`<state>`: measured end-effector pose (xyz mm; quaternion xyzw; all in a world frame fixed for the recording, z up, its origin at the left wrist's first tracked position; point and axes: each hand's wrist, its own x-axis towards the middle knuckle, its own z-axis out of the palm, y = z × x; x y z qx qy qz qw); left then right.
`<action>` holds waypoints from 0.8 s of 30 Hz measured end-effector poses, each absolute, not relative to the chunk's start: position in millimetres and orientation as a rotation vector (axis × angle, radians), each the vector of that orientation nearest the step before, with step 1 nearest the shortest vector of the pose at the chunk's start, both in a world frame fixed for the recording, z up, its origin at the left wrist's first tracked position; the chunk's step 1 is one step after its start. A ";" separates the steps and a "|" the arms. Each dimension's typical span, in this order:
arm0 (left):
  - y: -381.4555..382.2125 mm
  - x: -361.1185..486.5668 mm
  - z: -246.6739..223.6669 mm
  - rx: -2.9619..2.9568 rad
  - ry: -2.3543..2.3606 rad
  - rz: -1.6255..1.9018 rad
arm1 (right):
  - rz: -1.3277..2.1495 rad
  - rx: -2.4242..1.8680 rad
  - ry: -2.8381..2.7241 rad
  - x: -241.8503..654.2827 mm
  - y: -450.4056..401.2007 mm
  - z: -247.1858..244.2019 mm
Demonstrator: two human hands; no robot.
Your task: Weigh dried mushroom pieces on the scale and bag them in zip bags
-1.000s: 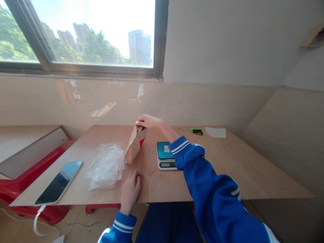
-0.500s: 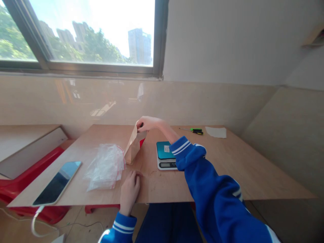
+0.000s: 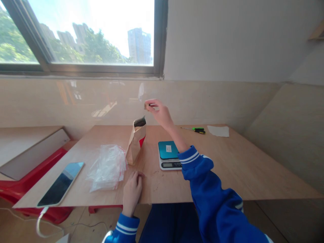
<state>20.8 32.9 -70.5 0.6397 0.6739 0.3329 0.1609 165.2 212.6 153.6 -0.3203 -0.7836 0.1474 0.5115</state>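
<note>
My right hand (image 3: 158,109) is raised above and to the right of the open kraft paper bag (image 3: 135,143), apart from it. Its fingertips pinch a small brownish thing (image 3: 146,106), too small to make out. The bag stands upright on the table, with a red patch on its side and a dark lining at its mouth. My left hand (image 3: 133,189) rests near the table's front edge with its fingers curled in and nothing visible in them. A kitchen scale (image 3: 167,151) with a teal top lies below my right forearm, its right side partly covered.
Clear zip bags (image 3: 107,168) lie in a pile left of the paper bag. A phone (image 3: 60,184) with a white cable is at the table's left edge. Screwdrivers (image 3: 198,130) and a white sheet (image 3: 218,131) lie at the back right. Dark crumbs dot the table near the scale.
My right hand has come up out of the paper bag's mouth and moved to the right, pinching a small thing. The bag's mouth now shows. My left hand stays in place on the table.
</note>
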 end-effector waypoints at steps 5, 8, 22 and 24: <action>33.2 20.8 -70.7 1.806 1.927 0.957 | 0.192 -1.153 -1.715 223.7 212.5 70.3; 33.4 20.5 -71.4 1.797 1.926 0.972 | 0.265 -1.213 -1.864 241.8 204.2 12.1; 56.6 31.5 -33.6 1.860 1.896 1.623 | 0.090 -0.846 -2.186 194.1 188.5 88.2; 77.9 29.7 -19.3 1.921 1.798 1.578 | 0.101 -0.858 -2.293 191.4 185.4 100.4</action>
